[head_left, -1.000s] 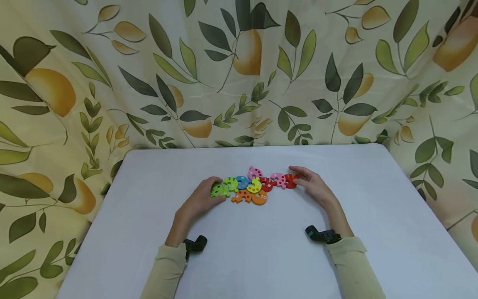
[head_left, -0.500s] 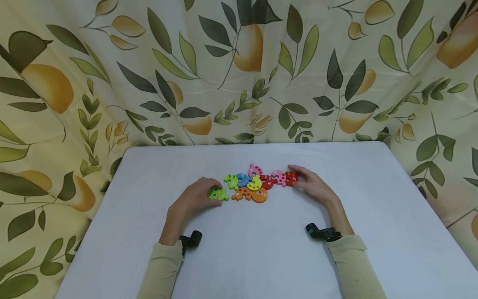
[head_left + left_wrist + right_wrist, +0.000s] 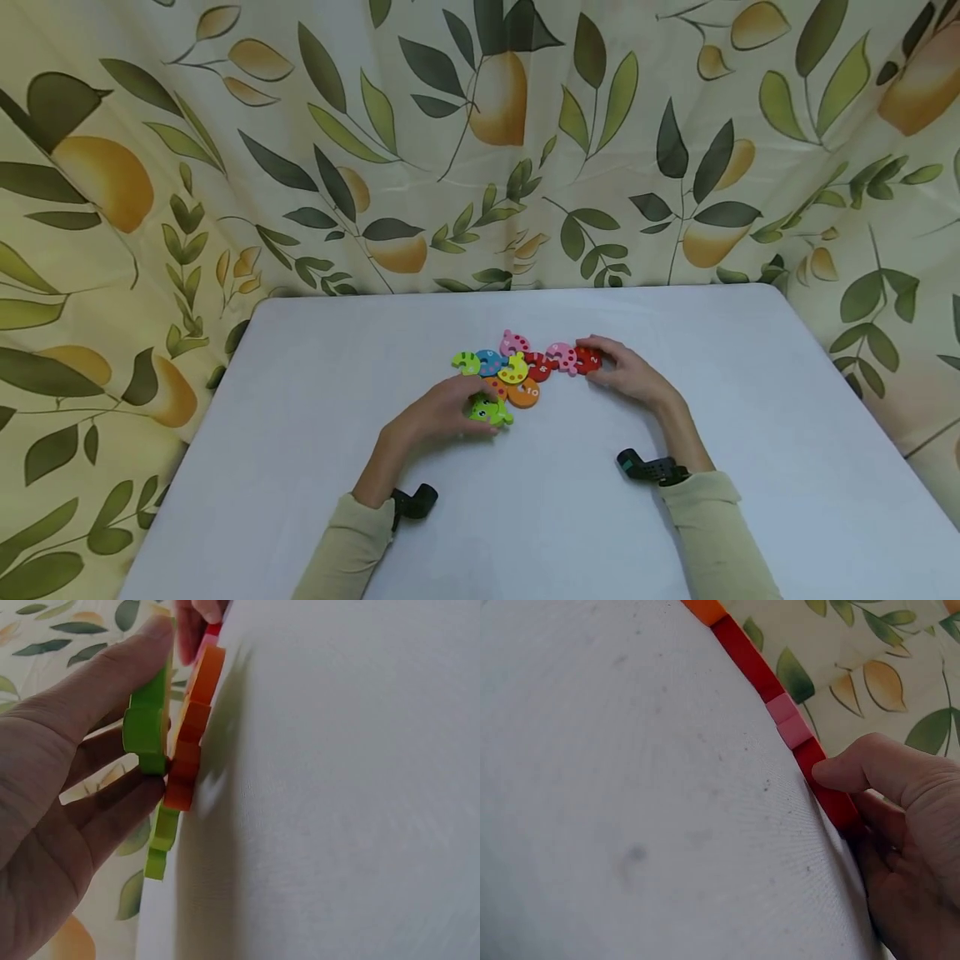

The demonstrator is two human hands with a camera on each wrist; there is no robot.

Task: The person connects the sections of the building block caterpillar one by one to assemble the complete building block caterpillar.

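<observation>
One green piece (image 3: 491,411): chunky, cute painted face, left hand (image 3: 441,408) pinching it
Red piece (image 3: 588,360): white 2, right hand (image 3: 632,375) gripping it

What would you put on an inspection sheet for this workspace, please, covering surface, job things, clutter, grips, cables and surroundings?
Surface: white table; the right wrist view shows dark specks, on table or lens I cannot tell.
Job things: green head looks raised off the table; spotted orange partly hidden; blue piece, yellow piece and orange 10 lie grouped, with red 2 at the far right.
Clutter: nothing seen.
Grips: left grip pinches the green head; right grip holds red 2 between thumb and fingers.
Cables: nothing seen.
Surroundings: curtain printed with leaves and fruit, behind the table and along both sides.
</observation>
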